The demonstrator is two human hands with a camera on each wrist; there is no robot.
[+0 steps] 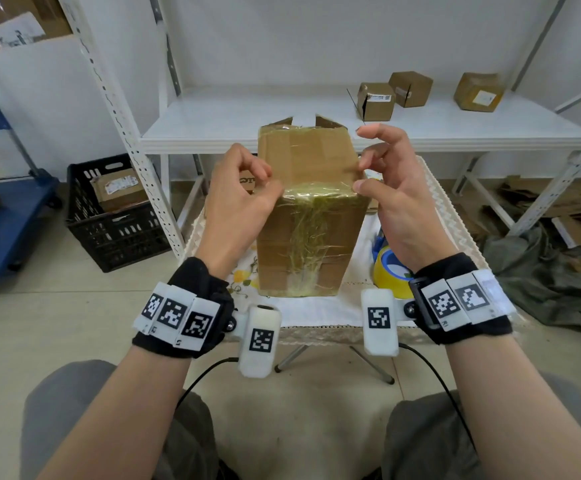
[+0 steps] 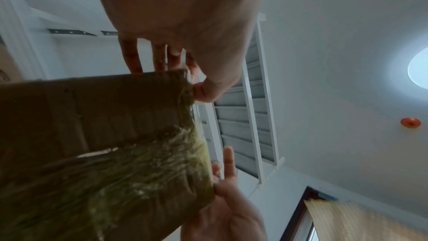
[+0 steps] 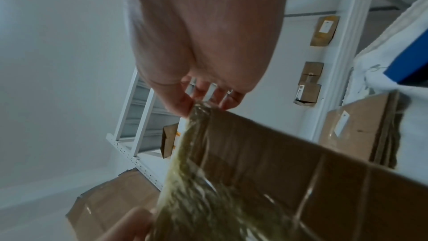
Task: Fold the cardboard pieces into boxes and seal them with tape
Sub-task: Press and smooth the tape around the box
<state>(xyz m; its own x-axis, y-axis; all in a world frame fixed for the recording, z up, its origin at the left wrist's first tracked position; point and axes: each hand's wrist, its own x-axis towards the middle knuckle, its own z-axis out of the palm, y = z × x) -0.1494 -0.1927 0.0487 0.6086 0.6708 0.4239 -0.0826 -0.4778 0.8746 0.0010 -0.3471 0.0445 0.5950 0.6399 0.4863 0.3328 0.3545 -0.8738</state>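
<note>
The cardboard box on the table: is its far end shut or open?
Open. In the head view the cardboard box shows two flaps sticking up apart, untaped.

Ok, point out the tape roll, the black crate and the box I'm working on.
tape roll [image 1: 391,271], head view, on its yellow rim.
black crate [image 1: 115,233], head view, on its front wall.
box [image 1: 308,147], head view, on its bare upper face.

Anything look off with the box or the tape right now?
Yes. The yellowish tape on the cardboard box is wrinkled and stringy rather than flat, and the box's far flaps stand open.
</note>
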